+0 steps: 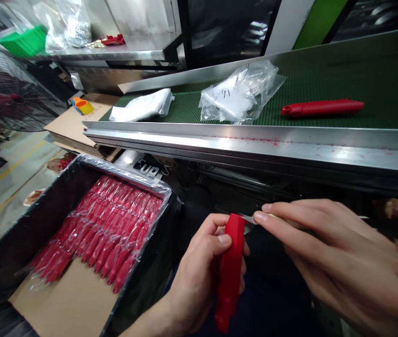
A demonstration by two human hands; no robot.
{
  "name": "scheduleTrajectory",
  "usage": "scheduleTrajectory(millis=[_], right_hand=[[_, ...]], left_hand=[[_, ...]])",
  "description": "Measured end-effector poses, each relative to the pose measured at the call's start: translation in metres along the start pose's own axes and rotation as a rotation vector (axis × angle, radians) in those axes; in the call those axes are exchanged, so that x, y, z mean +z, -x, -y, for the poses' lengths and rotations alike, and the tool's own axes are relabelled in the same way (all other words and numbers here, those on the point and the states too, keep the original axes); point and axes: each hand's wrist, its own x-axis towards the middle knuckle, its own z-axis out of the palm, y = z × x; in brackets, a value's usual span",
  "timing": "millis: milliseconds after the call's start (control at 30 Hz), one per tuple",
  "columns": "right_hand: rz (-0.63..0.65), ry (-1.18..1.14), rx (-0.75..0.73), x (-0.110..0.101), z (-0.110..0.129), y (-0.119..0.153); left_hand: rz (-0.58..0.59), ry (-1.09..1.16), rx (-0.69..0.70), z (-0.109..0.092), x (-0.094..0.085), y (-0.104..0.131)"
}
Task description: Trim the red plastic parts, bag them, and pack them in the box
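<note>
My left hand is wrapped round a long red plastic handle, held upright with its flat end uppermost. Pinched in my right hand is a thin knife, whose narrow metal blade meets the top edge of the red part. Most of the knife's grip is hidden by my fingers. A similar red plastic handle lies on the green conveyor belt beyond my hands.
On the belt lie a clear plastic bag and folded white bags. A metal rail edges it. At left stands a lined box with rows of bagged red handles. Cardboard sheets carry an orange tape roll.
</note>
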Motion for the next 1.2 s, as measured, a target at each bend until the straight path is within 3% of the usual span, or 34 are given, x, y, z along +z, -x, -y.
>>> scheduleTrajectory(millis=[400, 700, 1200], right_hand=[[0.066, -0.026, 0.027, 0.001, 0.001, 0.004], [0.073, -0.063, -0.061, 0.007, 0.008, 0.012], [0.035, -0.109, -0.082, 0.017, 0.038, 0.022]], left_hand=[[-0.032, -0.015, -0.016, 0.002, 0.0, -0.001], [-0.041, -0.009, -0.002, -0.002, -0.003, -0.007], [0.016, -0.004, 0.085, -0.012, -0.005, -0.023]])
